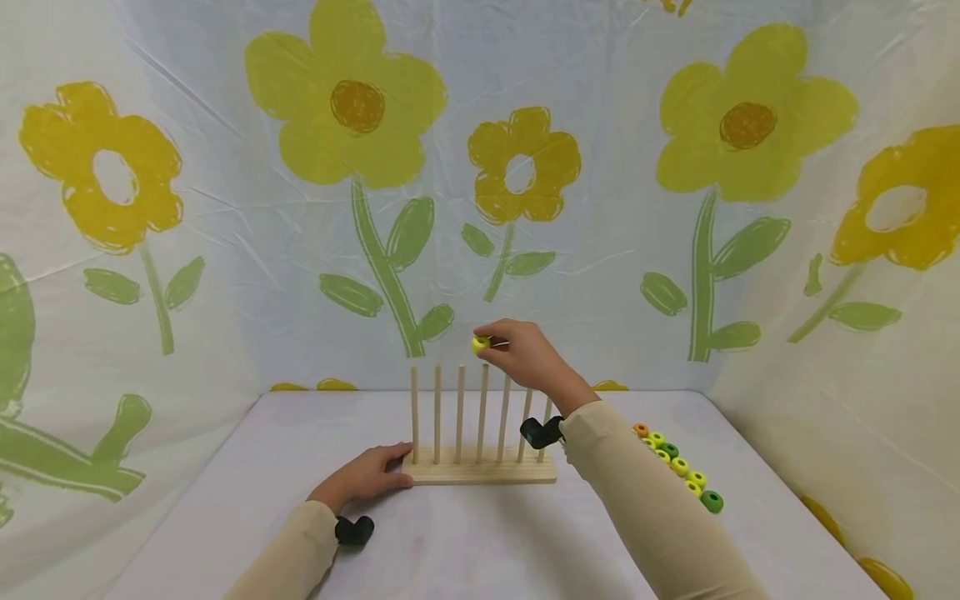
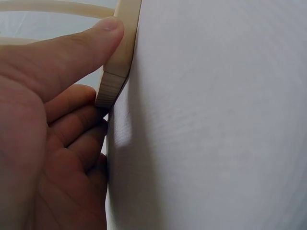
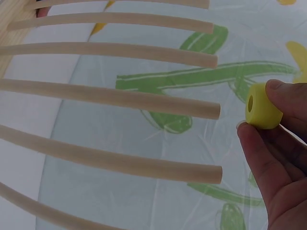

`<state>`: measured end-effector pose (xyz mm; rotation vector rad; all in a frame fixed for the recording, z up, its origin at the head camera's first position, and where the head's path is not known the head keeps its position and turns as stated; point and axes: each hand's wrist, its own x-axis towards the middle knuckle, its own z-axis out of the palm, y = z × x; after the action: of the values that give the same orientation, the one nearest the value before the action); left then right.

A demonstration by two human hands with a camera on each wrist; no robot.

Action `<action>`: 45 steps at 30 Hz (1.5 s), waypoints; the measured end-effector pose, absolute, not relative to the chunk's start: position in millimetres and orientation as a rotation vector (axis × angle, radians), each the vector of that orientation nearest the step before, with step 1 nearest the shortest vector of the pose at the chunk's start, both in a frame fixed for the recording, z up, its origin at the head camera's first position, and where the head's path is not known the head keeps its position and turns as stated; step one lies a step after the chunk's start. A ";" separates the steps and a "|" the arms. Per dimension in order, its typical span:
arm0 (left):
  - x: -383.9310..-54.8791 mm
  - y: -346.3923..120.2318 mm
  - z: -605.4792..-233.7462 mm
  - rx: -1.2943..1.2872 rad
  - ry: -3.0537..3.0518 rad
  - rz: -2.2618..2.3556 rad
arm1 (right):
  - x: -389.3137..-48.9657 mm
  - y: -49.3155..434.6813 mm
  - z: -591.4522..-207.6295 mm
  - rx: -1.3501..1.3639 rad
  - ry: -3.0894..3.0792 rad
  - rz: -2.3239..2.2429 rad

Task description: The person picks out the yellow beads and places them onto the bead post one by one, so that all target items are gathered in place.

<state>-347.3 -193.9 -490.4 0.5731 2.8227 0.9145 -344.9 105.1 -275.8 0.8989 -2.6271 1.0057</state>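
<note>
A wooden peg stand (image 1: 483,476) with several upright pegs rests on the table. My left hand (image 1: 367,477) holds the left end of its base; in the left wrist view the thumb (image 2: 98,40) lies on the wood and the fingers curl by the end. Above the pegs, my right hand (image 1: 528,357) pinches a yellow bead (image 3: 263,108) between thumb and fingers. The bead's hole faces the peg tips in the right wrist view, and a gap separates it from the nearest peg (image 3: 192,109). The right hand and sleeve partly hide the right-side pegs.
Several loose beads, yellow, green and orange, lie on the table at the right, among them a green bead (image 1: 712,501); the right sleeve (image 1: 637,492) partly covers the group. A flower-print cloth (image 1: 585,275) hangs behind the white table (image 1: 315,425).
</note>
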 end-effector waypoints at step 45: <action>-349.5 -195.4 -495.3 0.526 2.767 1.030 | -347.5 32.4 -289.1 1.015 -2.609 1.092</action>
<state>-349.5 -195.4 -495.3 0.5258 2.7673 1.0297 -347.5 32.4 -289.1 1.0150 -2.6094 1.0921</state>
